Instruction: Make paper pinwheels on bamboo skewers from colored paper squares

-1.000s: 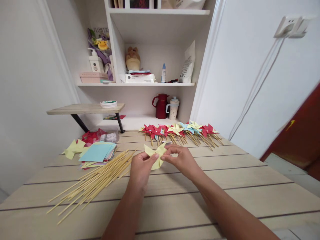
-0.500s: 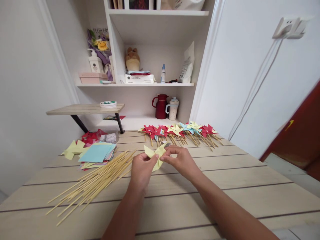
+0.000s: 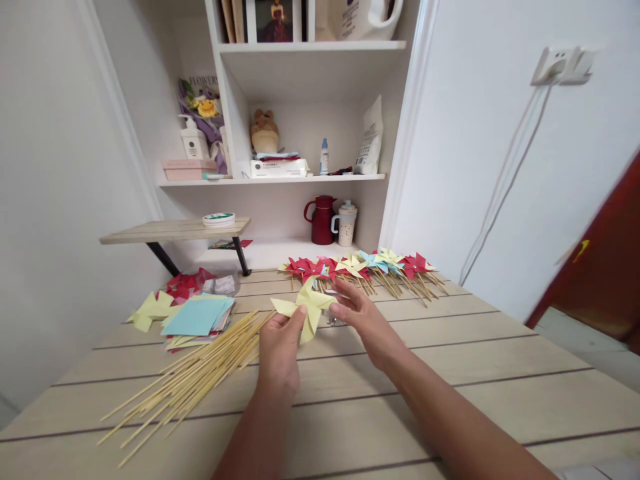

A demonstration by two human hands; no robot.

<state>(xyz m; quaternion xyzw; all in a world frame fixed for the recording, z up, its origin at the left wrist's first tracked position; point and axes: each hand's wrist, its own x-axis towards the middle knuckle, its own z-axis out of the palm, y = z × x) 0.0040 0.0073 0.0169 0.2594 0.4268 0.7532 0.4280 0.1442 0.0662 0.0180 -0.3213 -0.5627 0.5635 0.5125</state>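
Note:
A pale yellow paper pinwheel (image 3: 313, 309) with pointed blades is pinched in my left hand (image 3: 278, 350), the thumb pressed near its centre. My right hand (image 3: 369, 327) is at the pinwheel's right blade, its fingers apart; whether a fingertip touches the paper is unclear. Some small shiny items (image 3: 332, 321) show on the table just under my right fingers, too small to name. To the left of my left hand lies a loose bundle of thin wooden sticks (image 3: 200, 373). Behind my hands, finished pinwheels on sticks (image 3: 351, 266) in red, yellow and blue lie in a row.
A stack of coloured paper squares (image 3: 193, 316) lies at the left, beside another yellow folded pinwheel (image 3: 150, 311), red paper pieces (image 3: 184, 285) and a clear box (image 3: 220, 285). A small raised shelf (image 3: 165, 231) stands behind them. A red jug (image 3: 323, 220) and a cup (image 3: 346, 224) stand farther back.
My right fingers have come off the pinwheel's middle and spread apart. The pinwheel has turned to face me more fully in my left hand. The camera view has tilted slightly upward.

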